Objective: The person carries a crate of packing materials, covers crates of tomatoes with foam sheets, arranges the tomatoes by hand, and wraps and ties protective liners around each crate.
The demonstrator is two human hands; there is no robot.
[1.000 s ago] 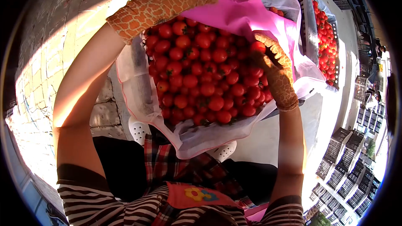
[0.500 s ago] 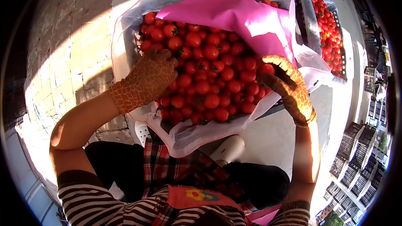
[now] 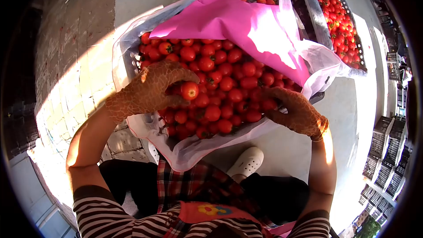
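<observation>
Many small red tomatoes fill a crate lined with white mesh cloth. A pink sheet covers the far part of them. My left hand, in a patterned orange-brown glove, holds one tomato between thumb and fingers over the left side of the pile. At the right side my right hand, gloved alike, has its thumb and fingers curled around a tomato at the pile's edge.
A second lined crate of tomatoes stands at the upper right. Stacks of dark crates are at the far right. Paving lies to the left. A white shoe shows below the cloth.
My left hand has come down from the pink sheet's far edge to the pile and now holds a tomato. My right hand has moved lower. The view has shifted.
</observation>
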